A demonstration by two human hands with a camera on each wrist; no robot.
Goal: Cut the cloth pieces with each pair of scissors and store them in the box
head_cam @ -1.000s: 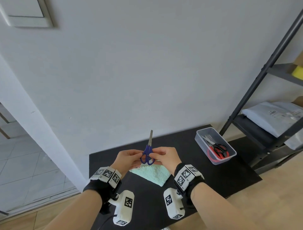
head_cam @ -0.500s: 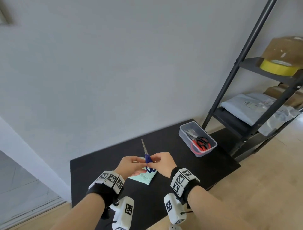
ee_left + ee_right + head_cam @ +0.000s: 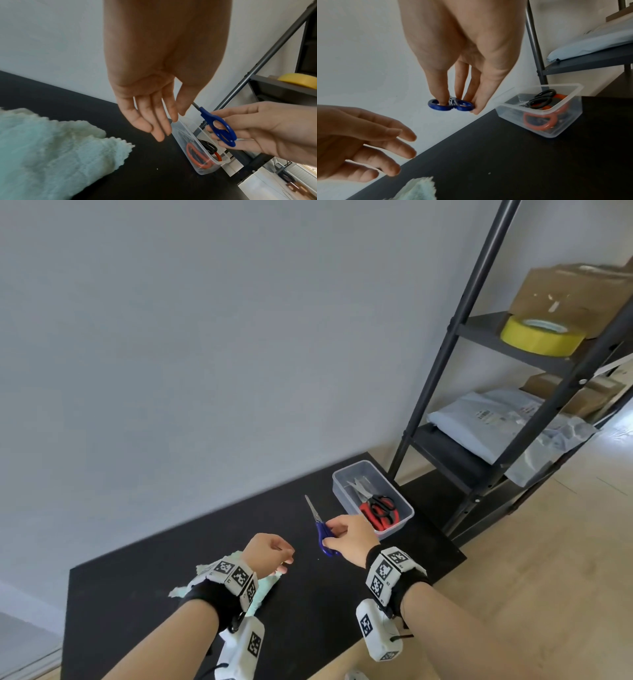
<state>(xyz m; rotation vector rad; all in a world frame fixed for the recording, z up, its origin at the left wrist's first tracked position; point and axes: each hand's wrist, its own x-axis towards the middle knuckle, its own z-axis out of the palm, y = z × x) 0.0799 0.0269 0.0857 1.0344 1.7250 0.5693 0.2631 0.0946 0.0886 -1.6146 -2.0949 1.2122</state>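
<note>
Blue scissors (image 3: 221,129): glossy plastic handles, bare metal blades. Cloth (image 3: 51,148): pale green, fluffy pile, frayed edges. Box (image 3: 556,129): clear smooth plastic, slightly glossy. Table (image 3: 308,611): matt black surface. Rack (image 3: 479,302): dark matt metal. Floor (image 3: 548,542): pale wood noted.

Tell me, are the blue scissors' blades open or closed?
Closed. In the head view the blue scissors show one narrow blade line, and the right hand holds their loops close together.
</note>
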